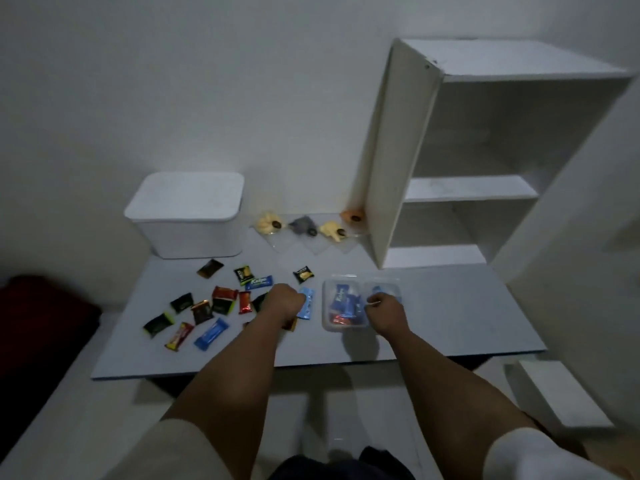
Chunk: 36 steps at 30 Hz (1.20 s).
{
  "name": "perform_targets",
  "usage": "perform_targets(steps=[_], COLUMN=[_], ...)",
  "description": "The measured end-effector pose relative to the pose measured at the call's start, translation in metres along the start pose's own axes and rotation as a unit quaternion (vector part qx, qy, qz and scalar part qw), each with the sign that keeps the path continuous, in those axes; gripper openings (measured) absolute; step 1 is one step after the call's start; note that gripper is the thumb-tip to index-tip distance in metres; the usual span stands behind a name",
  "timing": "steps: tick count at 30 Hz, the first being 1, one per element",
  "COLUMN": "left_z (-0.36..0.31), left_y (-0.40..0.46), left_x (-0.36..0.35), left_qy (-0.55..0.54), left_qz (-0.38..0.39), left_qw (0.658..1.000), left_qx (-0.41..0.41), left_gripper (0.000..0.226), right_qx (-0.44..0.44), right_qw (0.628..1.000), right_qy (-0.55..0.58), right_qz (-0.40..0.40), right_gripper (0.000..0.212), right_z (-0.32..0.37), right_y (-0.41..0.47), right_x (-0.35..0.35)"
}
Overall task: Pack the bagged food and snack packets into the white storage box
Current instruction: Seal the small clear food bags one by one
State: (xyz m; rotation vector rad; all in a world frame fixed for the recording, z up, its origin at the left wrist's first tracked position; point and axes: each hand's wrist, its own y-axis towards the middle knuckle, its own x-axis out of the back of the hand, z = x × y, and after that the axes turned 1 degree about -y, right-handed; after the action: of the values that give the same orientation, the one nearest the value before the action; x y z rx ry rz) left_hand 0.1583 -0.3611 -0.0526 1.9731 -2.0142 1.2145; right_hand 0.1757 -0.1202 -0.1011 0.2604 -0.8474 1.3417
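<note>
Two bare forearms reach out from pale sleeves over the table (450,306). The left hand (285,301) is curled, its fingers closed on a light blue packet (306,303). The right hand (384,311) is also closed, apparently pinching the edge of a clear plastic bag (343,306) that already holds several blue and red packets. Loose snack packets (207,306) lie scattered to the left, and four small bags of food (304,226) sit by the wall beside a white shelf unit (485,168). The white storage box (188,216) stands at the back left, lid on, well apart from both hands. The bag's mouth looks soft; if it sags shut, the blue packet could catch on the rim and fall. The lid must also come off first.
</note>
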Motion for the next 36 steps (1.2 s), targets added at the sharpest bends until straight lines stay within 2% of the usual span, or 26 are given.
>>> perform_targets(steps=[3,9,12,14,18,24,30,36], left_z=[0.016,0.039,0.050,0.054,0.050,0.022,0.006,0.006], left_y=[0.007,0.029,0.051,0.071,0.121,0.224,0.319,0.371], left_x=[0.028,0.045,0.055,0.061,0.075,0.086,0.074,0.064], left_qy=[-0.006,-0.019,-0.016,-0.017,-0.022,-0.001,-0.025,-0.106], left_qz=[-0.019,-0.031,-0.027,-0.034,-0.029,-0.008,0.022,0.020], left_qw=[1.000,0.999,0.999,0.999,0.999,1.000,0.998,0.991], left_qx=[0.008,0.020,0.021,0.025,0.024,0.014,0.048,0.082], left_gripper=[0.017,0.022,0.009,0.032,0.033,0.044,0.053,0.052], right_qx=[0.017,0.023,0.013,0.001,-0.026,-0.104,-0.210,-0.293], right_qw=[1.000,0.999,0.999,0.999,0.997,0.986,0.954,0.919], right_qy=[0.003,0.001,0.017,0.027,0.052,0.116,0.188,0.254], right_qz=[0.016,0.031,0.033,0.035,0.042,0.067,0.100,0.071], right_gripper=[0.021,0.026,0.025,0.025,0.024,0.013,0.016,0.039], right_z=[0.035,0.074,0.087,0.096,0.120,0.155,0.169,0.181], right_y=[0.002,0.019,0.038,0.054,0.099,0.187,0.269,0.313], right_x=[-0.025,-0.058,-0.075,-0.084,-0.104,-0.144,-0.199,-0.227])
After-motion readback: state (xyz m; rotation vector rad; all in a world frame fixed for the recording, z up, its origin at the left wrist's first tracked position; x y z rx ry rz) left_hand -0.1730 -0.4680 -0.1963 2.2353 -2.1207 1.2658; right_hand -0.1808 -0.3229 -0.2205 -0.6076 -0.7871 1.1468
